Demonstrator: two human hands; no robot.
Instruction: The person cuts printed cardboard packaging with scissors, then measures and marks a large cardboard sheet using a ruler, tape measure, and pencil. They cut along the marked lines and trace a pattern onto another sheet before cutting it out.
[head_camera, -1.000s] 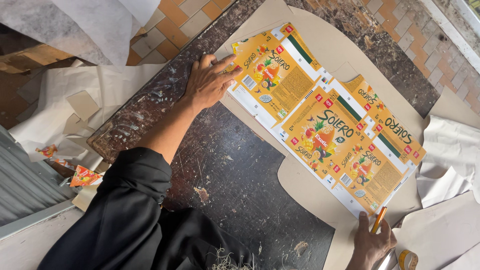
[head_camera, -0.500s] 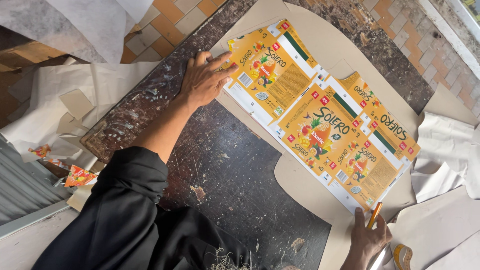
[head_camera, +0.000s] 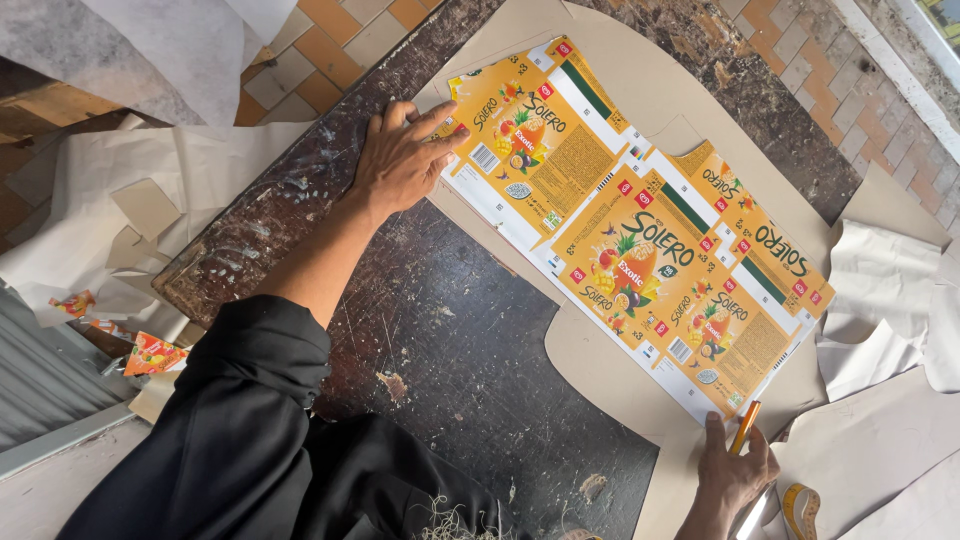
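Head view: left hand (head_camera: 405, 160) flat on yellow fruit-printed packaging sheet (head_camera: 640, 235) (unfolded), right hand (head_camera: 732, 470) gripping orange cutter (head_camera: 745, 428).

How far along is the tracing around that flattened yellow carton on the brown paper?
Done: the flattened carton lies spread on the brown paper. In hand: the left hand presses one end flat while the right hand holds an orange pencil at the opposite corner. Left: no drawn outline is visible, so any traced share cannot be told.
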